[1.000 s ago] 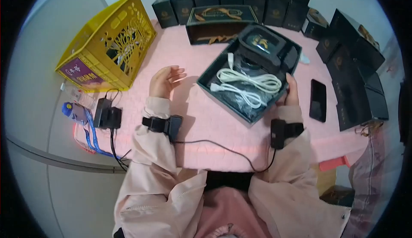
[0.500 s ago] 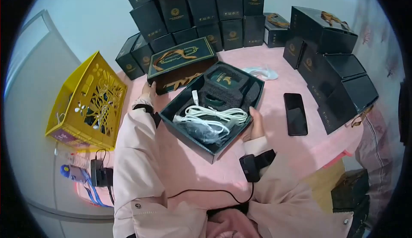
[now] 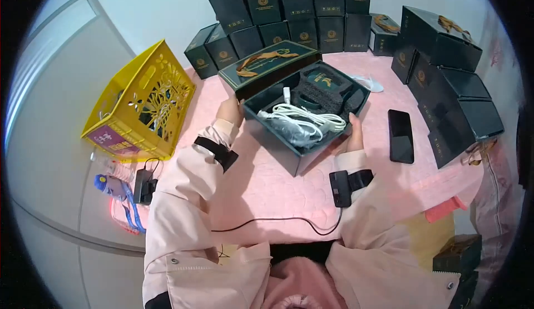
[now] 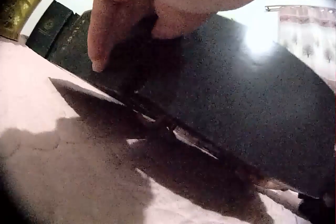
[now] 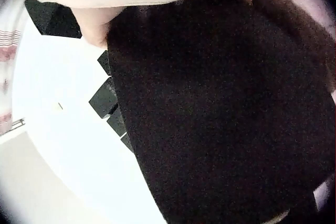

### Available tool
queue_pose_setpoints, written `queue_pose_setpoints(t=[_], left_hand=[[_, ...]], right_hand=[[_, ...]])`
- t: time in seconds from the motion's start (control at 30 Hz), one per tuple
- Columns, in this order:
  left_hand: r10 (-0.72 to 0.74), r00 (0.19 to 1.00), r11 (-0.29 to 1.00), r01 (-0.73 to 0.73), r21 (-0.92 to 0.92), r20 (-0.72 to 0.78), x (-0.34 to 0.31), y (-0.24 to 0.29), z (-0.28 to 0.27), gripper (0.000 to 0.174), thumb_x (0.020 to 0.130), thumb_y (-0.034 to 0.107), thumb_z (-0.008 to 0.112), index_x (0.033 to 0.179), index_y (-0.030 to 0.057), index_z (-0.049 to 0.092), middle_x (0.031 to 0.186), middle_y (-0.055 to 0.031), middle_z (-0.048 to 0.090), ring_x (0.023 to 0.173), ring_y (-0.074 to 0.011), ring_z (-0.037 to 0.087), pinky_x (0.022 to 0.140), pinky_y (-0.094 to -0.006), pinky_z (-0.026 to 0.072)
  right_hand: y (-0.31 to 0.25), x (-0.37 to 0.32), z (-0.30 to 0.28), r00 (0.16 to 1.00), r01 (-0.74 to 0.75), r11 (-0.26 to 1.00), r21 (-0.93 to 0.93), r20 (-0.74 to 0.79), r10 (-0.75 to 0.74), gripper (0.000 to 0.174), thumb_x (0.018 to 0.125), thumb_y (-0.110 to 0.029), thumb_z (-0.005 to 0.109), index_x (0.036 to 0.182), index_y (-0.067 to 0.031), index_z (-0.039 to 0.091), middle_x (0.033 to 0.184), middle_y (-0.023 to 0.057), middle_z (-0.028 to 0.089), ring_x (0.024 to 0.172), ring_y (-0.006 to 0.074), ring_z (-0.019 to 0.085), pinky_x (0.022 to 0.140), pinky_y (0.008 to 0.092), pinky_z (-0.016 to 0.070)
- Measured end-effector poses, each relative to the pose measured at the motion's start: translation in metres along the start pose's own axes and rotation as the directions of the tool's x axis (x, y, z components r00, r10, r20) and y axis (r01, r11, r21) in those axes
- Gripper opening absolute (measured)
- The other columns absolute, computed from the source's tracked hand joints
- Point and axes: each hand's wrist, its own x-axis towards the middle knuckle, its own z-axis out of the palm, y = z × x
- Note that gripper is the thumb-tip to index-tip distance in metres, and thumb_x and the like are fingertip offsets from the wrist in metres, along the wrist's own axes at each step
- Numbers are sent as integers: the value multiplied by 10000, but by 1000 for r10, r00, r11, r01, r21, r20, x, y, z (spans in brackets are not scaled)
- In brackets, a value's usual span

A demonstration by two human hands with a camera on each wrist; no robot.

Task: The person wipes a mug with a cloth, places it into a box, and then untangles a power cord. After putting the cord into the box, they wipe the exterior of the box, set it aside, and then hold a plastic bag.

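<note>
A dark green gift box lid (image 3: 272, 64) with a brown ribbon on top sits at the back-left side of an open box base (image 3: 297, 161), overlapping its rear rim in the head view. My left hand (image 3: 231, 113) grips the lid at its near left end; in the left wrist view, fingers (image 4: 102, 35) lie against its dark side. Inside the base are white coiled cables (image 3: 306, 119), a clear plastic bag and black foam (image 3: 325, 94) around a dark item. My right hand (image 3: 355, 135) holds the base's right side, thumb at the rim. The base is tilted.
Dark boxes (image 3: 300, 33) are stacked along the back, with more boxes (image 3: 445, 97) on the right. A black phone (image 3: 400, 136) lies right of my hand. On the left stand a yellow crate (image 3: 139, 106), a bottle (image 3: 108, 184) and a black adapter (image 3: 146, 186).
My left hand, loose over the table at first, reached the lid and took hold of it. The lid has come closer to the base. My right hand kept its hold throughout.
</note>
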Motion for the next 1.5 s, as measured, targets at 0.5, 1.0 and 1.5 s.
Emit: queue_pose_setpoints(t=[0.5,1.0,1.5], left_hand=[[-154,988,988,153,-10,-26,-70,52,-5,206,773,171,493,849,-21,496,708,-222,575,672,-360,568,617,-432,449],[-592,792,262,365,-893,150,-36,-133,-29,457,768,311,582,1099,8,497,982,-90,567,852,-179,547,757,-282,434],[9,850,78,524,-848,526,-78,-58,-65,483,823,173,489,1257,25,337,1187,-82,458,1028,-177,483,861,-299,404]], right_hand=[[-3,1,-7,954,65,814,-577,-203,-220,524,709,-334,589,1124,-113,359,1071,103,425,908,272,485,617,454,462],[19,18,-22,988,138,824,-550,140,-72,502,729,-398,556,1122,-116,420,926,63,536,827,217,542,671,370,474],[25,-7,12,974,179,905,-386,200,-108,502,888,-421,336,1241,-64,342,1150,54,461,1017,160,449,882,281,361]])
